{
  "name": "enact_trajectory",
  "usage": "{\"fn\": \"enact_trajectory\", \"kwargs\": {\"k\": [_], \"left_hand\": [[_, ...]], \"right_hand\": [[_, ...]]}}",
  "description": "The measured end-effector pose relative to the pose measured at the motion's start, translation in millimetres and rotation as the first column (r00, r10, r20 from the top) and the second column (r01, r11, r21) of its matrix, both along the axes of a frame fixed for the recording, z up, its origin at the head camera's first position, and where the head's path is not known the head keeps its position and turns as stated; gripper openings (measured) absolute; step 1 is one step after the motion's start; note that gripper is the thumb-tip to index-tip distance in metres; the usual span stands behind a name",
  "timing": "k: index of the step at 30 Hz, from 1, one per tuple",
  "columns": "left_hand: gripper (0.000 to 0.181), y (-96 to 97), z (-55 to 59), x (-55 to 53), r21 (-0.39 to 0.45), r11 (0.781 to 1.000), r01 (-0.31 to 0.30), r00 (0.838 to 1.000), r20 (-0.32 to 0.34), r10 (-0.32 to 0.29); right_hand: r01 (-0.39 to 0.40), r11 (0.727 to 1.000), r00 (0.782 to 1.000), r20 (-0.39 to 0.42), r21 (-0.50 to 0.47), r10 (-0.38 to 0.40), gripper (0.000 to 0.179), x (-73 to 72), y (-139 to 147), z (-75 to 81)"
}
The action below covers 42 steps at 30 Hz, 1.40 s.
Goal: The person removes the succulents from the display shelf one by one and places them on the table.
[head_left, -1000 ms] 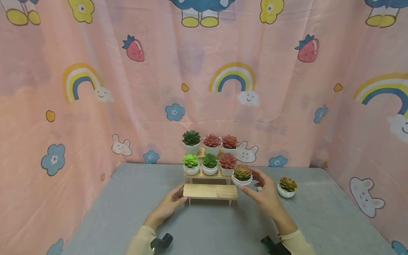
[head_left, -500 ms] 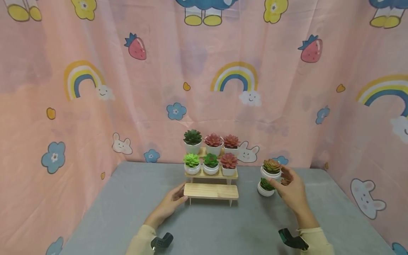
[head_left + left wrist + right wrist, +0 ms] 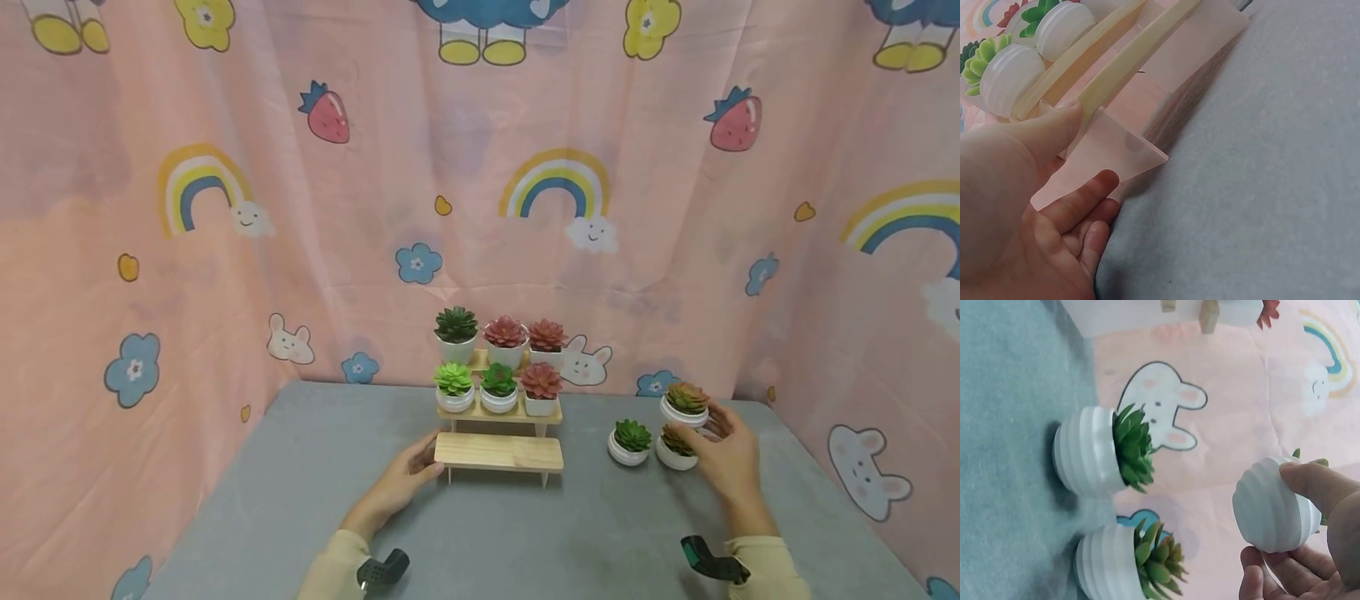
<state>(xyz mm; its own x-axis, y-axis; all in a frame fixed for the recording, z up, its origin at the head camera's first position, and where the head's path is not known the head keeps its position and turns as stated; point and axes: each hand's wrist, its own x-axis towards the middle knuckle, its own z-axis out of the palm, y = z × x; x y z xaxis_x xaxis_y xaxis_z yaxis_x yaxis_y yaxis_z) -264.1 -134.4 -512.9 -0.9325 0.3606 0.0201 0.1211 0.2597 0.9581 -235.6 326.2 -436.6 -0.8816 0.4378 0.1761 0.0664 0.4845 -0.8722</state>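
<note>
My left hand is at the left end of a tiered stand with wooden steps. In the left wrist view its thumb presses the step's edge and its fingers lie along the translucent side panel. My right hand grips a potted succulent with brownish-green leaves, raised above the table. Thumb and fingers pinch its white ribbed pot. Below it sits another brownish-green succulent, partly hidden by the hand, and to its left a green succulent.
On the stand's upper two steps are several potted succulents, among them a dark green one, a light green one and a red one. The lowest step is bare wood. A pink printed curtain hangs behind the grey table.
My right hand has carried the brownish-green succulent rightward, away from the stand and over the other pots. My left hand has stayed at the stand.
</note>
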Motion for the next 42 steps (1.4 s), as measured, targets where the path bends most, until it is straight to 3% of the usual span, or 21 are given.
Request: {"fn": "enact_trajectory", "kwargs": {"k": [7, 22, 31, 42], "left_hand": [[0.068, -0.1, -1.1, -1.0, 0.003, 1.000, 0.001, 1.000, 0.002, -0.001], [0.066, 2.3, 4.0, 0.7, 0.023, 1.000, -0.004, 1.000, 0.004, 0.004], [0.065, 1.7, 1.8, 0.0, 0.023, 1.000, -0.014, 1.000, 0.012, 0.014], [0.065, 0.7, 1.1, -0.5, 0.018, 1.000, -0.015, 1.000, 0.009, 0.015]], "right_hand": [[0.120, 0.991, 0.992, 0.037, -0.054, -0.118, 0.075, -5.4, 15, -7.0], [0.260, 0.945, 0.964, 0.105, -0.200, -0.243, 0.076, -8.1, 40, -25.4], [0.290, 0.939, 0.955, 0.114, -0.185, -0.273, 0.075, -8.1, 51, -36.4], [0.278, 0.958, 0.949, 0.176, -0.074, -0.262, 0.077, -12.8, 60, -66.5]]}}
